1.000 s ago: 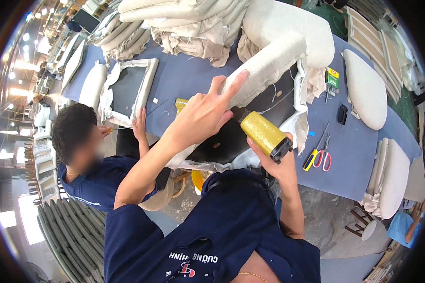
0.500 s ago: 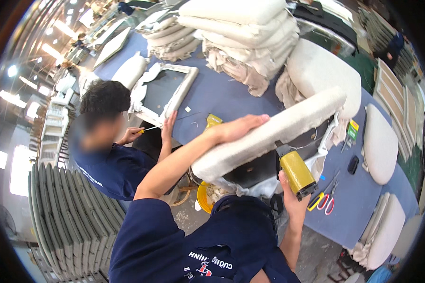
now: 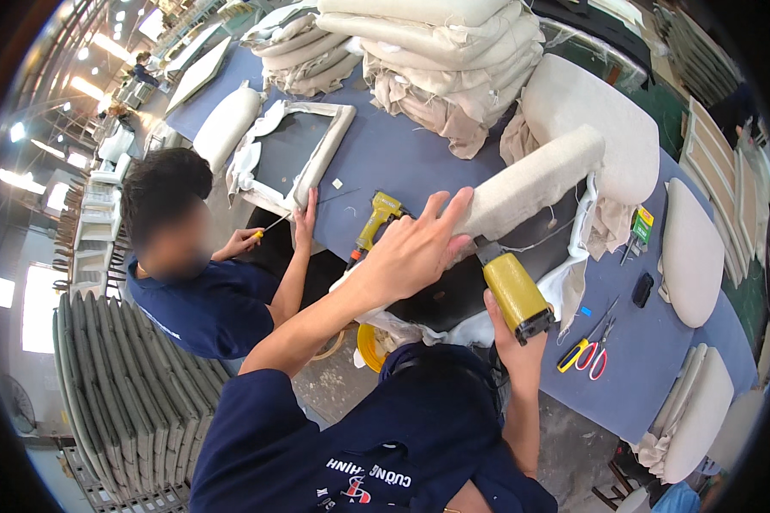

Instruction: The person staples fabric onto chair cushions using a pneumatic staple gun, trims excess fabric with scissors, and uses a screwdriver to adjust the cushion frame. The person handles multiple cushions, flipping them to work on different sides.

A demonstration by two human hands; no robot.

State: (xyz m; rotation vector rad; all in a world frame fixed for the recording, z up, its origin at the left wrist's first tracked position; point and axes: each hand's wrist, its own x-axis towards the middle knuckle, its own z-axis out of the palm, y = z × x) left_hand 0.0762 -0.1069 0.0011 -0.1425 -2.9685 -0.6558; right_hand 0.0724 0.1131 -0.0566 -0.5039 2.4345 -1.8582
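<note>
A cream fabric-covered seat cushion (image 3: 543, 184) stands tilted in front of me, its dark underside and loose white fabric edge facing my body. My left hand (image 3: 415, 252) grips the near part of its padded edge, fingers over the top and thumb near the staple gun. A yellow staple gun (image 3: 518, 295) is in my right hand (image 3: 515, 342), its black nose against the cushion's inner edge. The fingers behind the gun are partly hidden. Another yellow-green staple gun (image 3: 378, 221) lies on the blue table (image 3: 385, 137), just beyond my left hand.
A co-worker (image 3: 205, 282) at left works a yellow-handled screwdriver (image 3: 257, 234) on another cushion (image 3: 325, 154). Stacked cushions (image 3: 453, 51) stand at the back. Scissors (image 3: 597, 355), a screwdriver (image 3: 573, 355) and a green box (image 3: 642, 224) lie at right. A yellow bucket (image 3: 370, 346) sits below.
My left hand has drawn back from the cushion's top to its nearer edge, fingers more bent. The staple gun has shifted slightly left and up, and the cushion has turned a little.
</note>
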